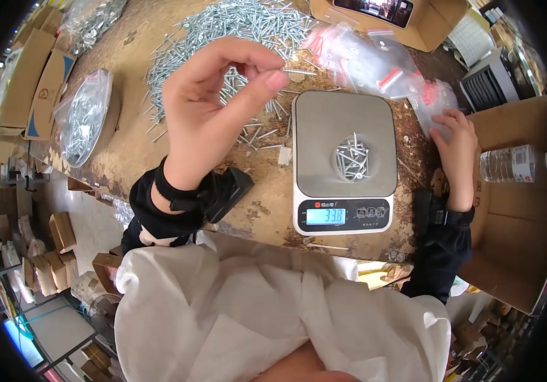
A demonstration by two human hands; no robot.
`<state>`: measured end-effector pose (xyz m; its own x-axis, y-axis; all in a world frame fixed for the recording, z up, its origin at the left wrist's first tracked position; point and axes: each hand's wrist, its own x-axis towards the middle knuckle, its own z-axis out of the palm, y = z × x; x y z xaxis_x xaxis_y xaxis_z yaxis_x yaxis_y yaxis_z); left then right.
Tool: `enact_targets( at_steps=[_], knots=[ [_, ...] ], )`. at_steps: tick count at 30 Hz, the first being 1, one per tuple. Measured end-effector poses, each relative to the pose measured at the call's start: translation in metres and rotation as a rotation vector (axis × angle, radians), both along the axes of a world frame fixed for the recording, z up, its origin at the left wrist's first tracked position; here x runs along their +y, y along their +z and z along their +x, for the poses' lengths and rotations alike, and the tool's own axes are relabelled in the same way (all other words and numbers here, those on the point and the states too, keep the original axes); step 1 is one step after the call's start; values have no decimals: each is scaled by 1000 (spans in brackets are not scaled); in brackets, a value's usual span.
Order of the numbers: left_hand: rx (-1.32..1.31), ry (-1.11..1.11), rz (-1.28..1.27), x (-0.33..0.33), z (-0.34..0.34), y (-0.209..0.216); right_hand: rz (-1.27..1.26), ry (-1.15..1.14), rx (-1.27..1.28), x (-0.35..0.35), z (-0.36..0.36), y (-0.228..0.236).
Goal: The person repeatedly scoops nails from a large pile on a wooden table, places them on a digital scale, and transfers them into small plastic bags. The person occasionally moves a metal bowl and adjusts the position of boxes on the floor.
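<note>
Spanning the wooden table (267,216) toward its far edge: big pile of silver fasteners (235,22). Clear plastic bags (375,60) w/ red strips, twd far R corner. Digital scale (315,127) nr near edge, R of ctr. L hand (202,114) above pile's near side, thumb & index tips almost meeting; can't tell if pinching a fastener. R hand (459,143) at bags twd R edge, fingers bent, can't tell if gripping. Small clear cup (337,164) w/ fasteners on scale's pan.

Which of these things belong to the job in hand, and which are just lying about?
Seemingly part of the job:
loose metal fasteners
digital scale
clear cup holding fasteners, on the scale
clear plastic bags, one touched by the right hand

Seemingly just lying about:
phone
water bottle
</note>
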<state>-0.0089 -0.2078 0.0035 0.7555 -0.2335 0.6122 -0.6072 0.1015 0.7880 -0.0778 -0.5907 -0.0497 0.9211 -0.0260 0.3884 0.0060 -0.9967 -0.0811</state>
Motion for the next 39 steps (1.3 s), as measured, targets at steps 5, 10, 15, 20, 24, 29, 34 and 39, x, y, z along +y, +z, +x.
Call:
enact_targets(
  at_steps=[5,10,15,20,24,29,34,39],
  knots=[
    [-11,76,40,7,4,3,126,10,33,1,4,0],
    [-56,239,-18,25,32,-2,310,-85,-8,12,3,5],
    [-148,403,73,39,49,-4,68,-116,-108,-4,1,2],
    [-290,473,194,31,42,-4,139,-114,-42,-19,0,-15],
    [-457,551,352,27,40,-4,225,-133,4,-15,0,-7],
    [-435,499,379,20,39,-7,358,-71,-64,-17,2,-9],
    [-395,408,384,13,30,-7,364,-115,-143,0,3,4],
    [-370,308,379,7,24,-7,224,-165,-86,-34,7,-22]
  ],
)
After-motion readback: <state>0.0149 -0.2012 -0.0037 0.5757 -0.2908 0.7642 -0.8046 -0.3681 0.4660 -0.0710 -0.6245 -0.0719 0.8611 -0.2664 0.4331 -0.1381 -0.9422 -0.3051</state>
